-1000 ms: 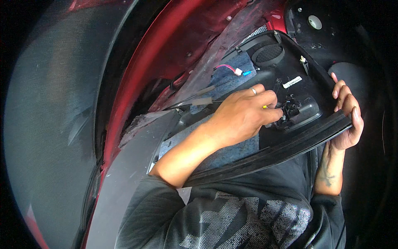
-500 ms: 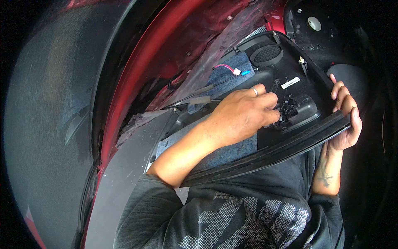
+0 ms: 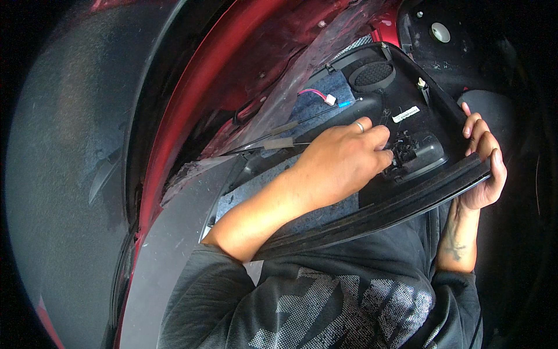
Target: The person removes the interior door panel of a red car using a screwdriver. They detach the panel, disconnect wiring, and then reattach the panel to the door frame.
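A black car door trim panel lies back side up in front of my body. My right hand grips its right end, thumb over the near corner and fingers along the outer edge. My left hand, a ring on one finger, is closed in a pinch at the inner handle mechanism. Whatever sits between those fingertips is hidden. A thin cable with a grey foam sleeve runs from the door and passes behind my left hand. Another cable with a blue end lies above it.
The red door frame with loose clear plastic sheeting rises at the left. A pink wire with a white connector rests over blue felt padding. A round speaker grille and a clip are at the panel's far end.
My left fingertips have shifted slightly up and right at the handle mechanism. The panel has moved a touch toward the upper left. My right hand keeps its hold.
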